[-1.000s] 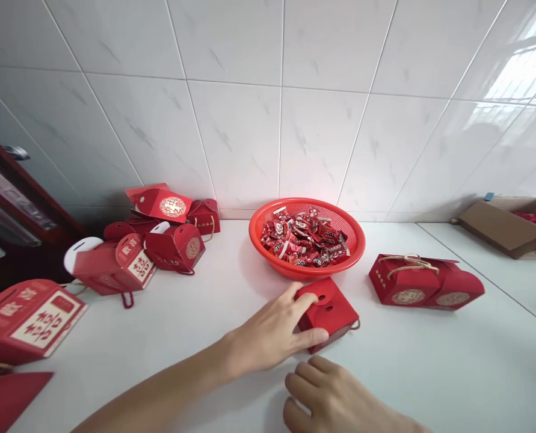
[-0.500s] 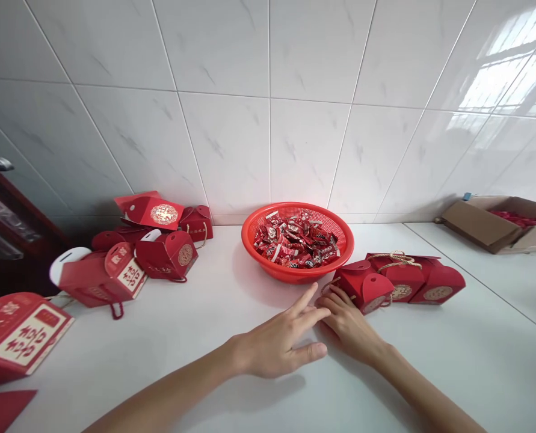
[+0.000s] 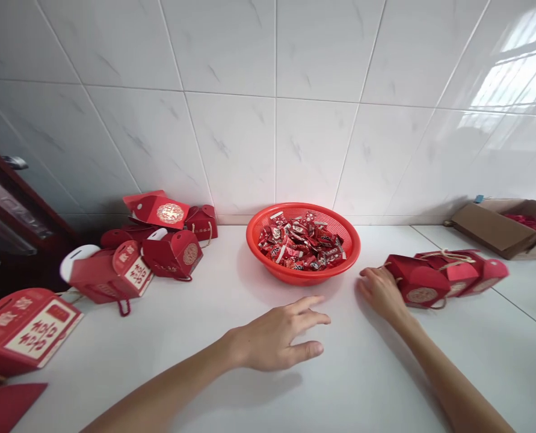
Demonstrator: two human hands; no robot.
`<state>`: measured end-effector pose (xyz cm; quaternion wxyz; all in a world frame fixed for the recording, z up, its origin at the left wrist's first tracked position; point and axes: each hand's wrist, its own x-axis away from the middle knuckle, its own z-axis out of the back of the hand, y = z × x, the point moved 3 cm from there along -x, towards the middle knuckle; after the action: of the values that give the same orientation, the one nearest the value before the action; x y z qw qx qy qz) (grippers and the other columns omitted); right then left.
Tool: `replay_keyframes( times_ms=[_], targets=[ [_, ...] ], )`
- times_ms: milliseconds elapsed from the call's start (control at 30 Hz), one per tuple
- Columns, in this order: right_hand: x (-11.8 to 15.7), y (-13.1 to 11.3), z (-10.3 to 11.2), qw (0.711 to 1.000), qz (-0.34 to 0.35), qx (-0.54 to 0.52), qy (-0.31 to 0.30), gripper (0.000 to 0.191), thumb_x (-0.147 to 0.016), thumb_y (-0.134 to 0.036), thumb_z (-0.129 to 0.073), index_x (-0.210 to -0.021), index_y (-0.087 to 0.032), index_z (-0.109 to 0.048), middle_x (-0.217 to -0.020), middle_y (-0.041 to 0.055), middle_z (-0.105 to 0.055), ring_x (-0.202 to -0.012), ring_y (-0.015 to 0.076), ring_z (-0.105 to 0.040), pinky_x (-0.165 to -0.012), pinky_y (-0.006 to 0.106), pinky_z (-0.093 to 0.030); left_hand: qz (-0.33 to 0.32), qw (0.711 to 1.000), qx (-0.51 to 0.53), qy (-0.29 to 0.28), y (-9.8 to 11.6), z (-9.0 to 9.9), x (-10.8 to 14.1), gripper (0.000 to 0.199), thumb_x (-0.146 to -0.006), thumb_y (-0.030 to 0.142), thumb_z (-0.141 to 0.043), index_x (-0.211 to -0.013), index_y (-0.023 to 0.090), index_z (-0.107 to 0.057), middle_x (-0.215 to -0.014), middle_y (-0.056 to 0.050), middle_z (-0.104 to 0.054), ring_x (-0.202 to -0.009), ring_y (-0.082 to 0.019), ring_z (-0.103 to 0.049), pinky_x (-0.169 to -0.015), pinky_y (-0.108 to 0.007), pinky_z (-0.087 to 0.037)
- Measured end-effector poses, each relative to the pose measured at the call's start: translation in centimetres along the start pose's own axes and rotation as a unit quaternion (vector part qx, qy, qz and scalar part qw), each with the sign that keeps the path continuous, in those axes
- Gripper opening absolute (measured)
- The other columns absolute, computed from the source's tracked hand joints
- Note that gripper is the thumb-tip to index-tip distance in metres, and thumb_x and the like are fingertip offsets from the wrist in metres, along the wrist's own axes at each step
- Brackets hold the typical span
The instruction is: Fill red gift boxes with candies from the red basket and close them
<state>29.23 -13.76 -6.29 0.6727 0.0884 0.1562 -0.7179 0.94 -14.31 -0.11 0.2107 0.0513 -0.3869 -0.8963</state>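
Observation:
My left hand (image 3: pixel 283 334) hovers over the white tabletop, fingers spread, with nothing in it. In front of it stands a red plastic basket (image 3: pixel 304 276) full of small red-wrapped candies (image 3: pixel 301 243). To the right of the basket, my right hand (image 3: pixel 382 294) presses against the left side of a red candy box (image 3: pixel 416 282). Its fingers lie along that side rather than around the box, and some fingertips are hidden. Pushed up against this box on its right are more red boxes (image 3: pixel 488 276) with twine handles and gold round emblems.
At the left stand several red gift boxes, among them a large box (image 3: pixel 33 331) with a cream label and a smaller box (image 3: pixel 172 255). A cardboard carton (image 3: pixel 497 228) with red contents sits at the back right. A tiled wall (image 3: pixel 231 150) closes off the back of the tabletop (image 3: pixel 340 385).
My right hand has moved right, and the row of red boxes beside it has slid right, away from the basket. My left hand stays nearly in place, still spread.

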Motion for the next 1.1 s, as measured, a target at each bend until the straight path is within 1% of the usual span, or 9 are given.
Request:
replay_keyframes(
  times_ms=[133, 233, 367, 467, 567, 633, 700, 800, 1100],
  targets=[
    [-0.5, 4.4, 0.9, 0.999, -0.029, -0.038, -0.006, 0.026, -0.09, -0.03, -0.039, -0.079, -0.022, -0.061, -0.085, 0.0199, -0.075, -0.088, 0.0375, -0.069, -0.081, 0.047, -0.05, -0.029, 0.999, -0.025, 0.035, 0.2, 1.5, 0.4, 0.038, -0.098, 0.042, -0.055, -0.127, 0.021, -0.068, -0.146, -0.011, -0.06, -0.131, -0.026, -0.059, -0.109, -0.038, -0.046],
    [-0.3, 6.9, 0.5, 0.991, -0.073, -0.113, 0.0, 0.017, -0.081, -0.038, -0.048, -0.074, -0.025, -0.058, -0.078, 0.0166, -0.073, -0.082, 0.0373, -0.069, -0.074, 0.047, -0.049, -0.027, 0.995, -0.049, 0.08, 0.1, 3.5, 1.0, 0.029, -0.099, 0.039, -0.052, -0.101, 0.018, -0.073, -0.114, -0.008, -0.072, -0.1, -0.02, -0.068, -0.092, -0.03, -0.051],
    [0.9, 7.6, 0.1, 0.98, -0.098, -0.152, 0.084, 0.014, -0.085, -0.037, -0.05, -0.077, -0.028, -0.058, -0.083, 0.0178, -0.072, -0.082, 0.0347, -0.067, -0.074, 0.046, -0.044, 0.039, 0.976, -0.121, 0.176, -0.5, 7.6, 2.9, 0.043, -0.1, 0.046, -0.047, -0.07, 0.018, -0.06, -0.074, -0.002, -0.064, -0.071, -0.016, -0.06, -0.072, -0.029, -0.047],
    [1.2, 6.6, 0.6, 0.976, -0.111, -0.163, 0.097, 0.014, -0.084, -0.04, -0.053, -0.08, -0.029, -0.06, -0.083, 0.015, -0.072, -0.073, 0.031, -0.064, -0.072, 0.046, -0.042, 0.097, 0.934, -0.125, 0.32, -1.7, 11.7, 5.7, 0.039, -0.101, 0.046, -0.042, -0.087, 0.019, -0.065, -0.085, 0.0, -0.07, -0.083, -0.018, -0.065, -0.078, -0.028, -0.05],
    [1.0, 5.0, 1.5, 0.972, -0.132, -0.18, 0.072, 0.023, -0.081, -0.05, -0.053, -0.075, -0.028, -0.059, -0.079, 0.0109, -0.069, -0.059, 0.0259, -0.058, -0.066, 0.043, -0.041, 0.164, 0.872, -0.137, 0.44, -4.0, 15.6, 9.5, 0.032, -0.097, 0.039, -0.048, -0.113, 0.019, -0.066, -0.118, -0.006, -0.072, -0.108, -0.023, -0.067, -0.092, -0.03, -0.052],
    [1.0, 3.4, 2.2, 0.973, -0.111, -0.183, 0.087, 0.031, -0.081, -0.054, -0.051, -0.066, -0.028, -0.053, -0.072, 0.0079, -0.063, -0.059, 0.0246, -0.056, -0.063, 0.04, -0.041, 0.237, 0.805, -0.151, 0.522, -5.9, 17.7, 12.5, 0.027, -0.091, 0.034, -0.053, -0.109, 0.021, -0.07, -0.123, -0.005, -0.073, -0.111, -0.024, -0.069, -0.097, -0.031, -0.053],
    [1.4, 1.5, 2.8, 0.973, -0.078, -0.176, 0.125, 0.037, -0.084, -0.054, -0.05, -0.058, -0.029, -0.04, -0.061, 0.0036, -0.051, -0.058, 0.0229, -0.05, -0.063, 0.038, -0.04, 0.311, 0.749, -0.151, 0.565, -7.7, 18.9, 15.1, 0.025, -0.086, 0.028, -0.058, -0.104, 0.021, -0.073, -0.119, -0.006, -0.075, -0.11, -0.025, -0.07, -0.101, -0.033, -0.053],
    [2.4, -1.6, 2.9, 0.97, -0.016, -0.187, 0.157, 0.044, -0.091, -0.05, -0.048, -0.058, -0.028, -0.028, -0.059, -0.0003, -0.036, -0.059, 0.0206, -0.041, -0.064, 0.035, -0.039, 0.362, 0.7, -0.143, 0.598, -9.5, 19.7, 17.4, 0.028, -0.082, 0.023, -0.057, -0.103, 0.02, -0.075, -0.118, -0.007, -0.076, -0.113, -0.027, -0.07, -0.106, -0.036, -0.052],
    [4.6, -7.5, 0.8, 0.952, 0.129, -0.277, 0.007, 0.044, -0.1, -0.038, -0.044, -0.065, -0.024, -0.023, -0.061, -0.0048, -0.021, -0.056, 0.0148, -0.021, -0.052, 0.03, -0.026, 0.387, 0.681, -0.112, 0.611, -12.8, 22.6, 15.4, 0.033, -0.076, 0.024, -0.063, -0.106, 0.016, -0.072, -0.12, -0.012, -0.075, -0.115, -0.029, -0.069, -0.106, -0.038, -0.05]
  ],
)
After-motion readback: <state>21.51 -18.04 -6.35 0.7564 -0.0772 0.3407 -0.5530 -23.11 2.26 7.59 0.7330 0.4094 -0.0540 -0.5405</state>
